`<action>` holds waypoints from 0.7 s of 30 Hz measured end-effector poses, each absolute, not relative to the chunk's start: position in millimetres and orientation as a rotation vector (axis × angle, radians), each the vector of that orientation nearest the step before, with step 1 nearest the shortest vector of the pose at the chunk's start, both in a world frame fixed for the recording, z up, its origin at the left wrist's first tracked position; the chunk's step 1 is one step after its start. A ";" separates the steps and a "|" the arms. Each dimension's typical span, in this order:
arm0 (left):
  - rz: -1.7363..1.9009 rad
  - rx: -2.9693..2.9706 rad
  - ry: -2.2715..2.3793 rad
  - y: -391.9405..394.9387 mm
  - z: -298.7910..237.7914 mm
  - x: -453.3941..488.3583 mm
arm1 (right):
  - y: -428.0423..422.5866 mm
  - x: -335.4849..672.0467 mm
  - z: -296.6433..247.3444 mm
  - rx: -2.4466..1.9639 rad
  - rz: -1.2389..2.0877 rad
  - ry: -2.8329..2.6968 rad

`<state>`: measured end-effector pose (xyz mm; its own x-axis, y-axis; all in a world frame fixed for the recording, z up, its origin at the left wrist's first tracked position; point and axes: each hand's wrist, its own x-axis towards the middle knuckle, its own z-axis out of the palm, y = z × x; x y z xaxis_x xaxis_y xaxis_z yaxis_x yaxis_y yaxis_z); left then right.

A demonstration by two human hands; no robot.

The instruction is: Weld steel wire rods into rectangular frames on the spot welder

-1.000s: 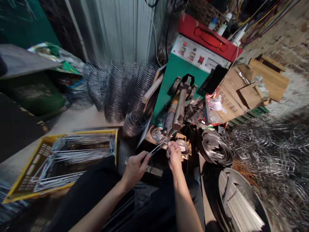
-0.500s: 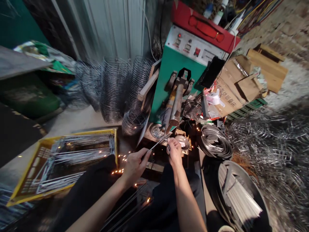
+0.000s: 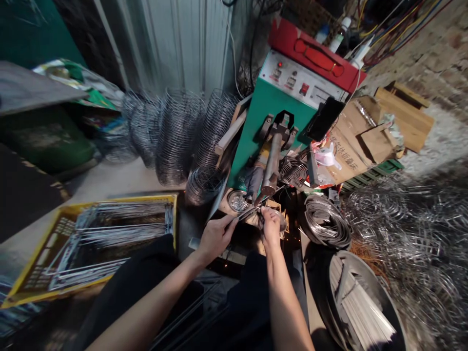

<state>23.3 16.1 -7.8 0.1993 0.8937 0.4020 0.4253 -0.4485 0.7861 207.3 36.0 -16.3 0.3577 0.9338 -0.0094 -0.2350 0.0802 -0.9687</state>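
Note:
My left hand [image 3: 218, 237] is closed around a thin metal rod [image 3: 246, 214] that points up and right to the electrode tips of a green spot welder [image 3: 244, 146]. Close beside the rod's far end, my right hand [image 3: 271, 223] is pinched shut; what lies between its fingers is too small to make out. Just above both hands is the welder's thick upper electrode arm [image 3: 272, 163]. A round dish of small metal parts [image 3: 237, 201] sits left of the tips. Behind my right hand, a second dish [image 3: 282, 222] is partly hidden.
At left stands a yellow crate [image 3: 32, 253] with wire frames. Wire coils [image 3: 179, 136] line the metal wall behind. On the right are a coil of flat strip [image 3: 325, 222], a tub of metal strips [image 3: 365, 302], tangled wire [image 3: 413, 243] and a cardboard box [image 3: 351, 146].
The bright sparks around my hands have mostly died away. Both hands have shifted slightly right, staying near the electrode tips. The view has tilted a little.

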 end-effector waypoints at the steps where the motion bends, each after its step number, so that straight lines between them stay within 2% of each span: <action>1: 1.194 1.964 1.218 16.2 -7.0 22.9 | 36.5 206.9 -16.2 -1.148 1.026 -0.782; 8: 1.141 1.927 1.215 17.0 0.8 19.4 | 18.2 210.8 -5.7 -1.246 0.965 -0.878; 15: 1.147 2.111 1.120 22.3 1.1 13.5 | -90.3 221.8 -12.4 -1.620 0.990 -1.247; 21: 1.069 2.015 1.217 -5.8 -22.7 -58.3 | -165.7 262.9 -16.8 -1.942 0.579 -1.601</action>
<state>-58.3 -5.8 -22.7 0.2741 0.8967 0.3476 0.4603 -0.4396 0.7713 262.9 -165.7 -16.8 0.1971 0.9802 0.0173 0.7422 -0.1376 -0.6559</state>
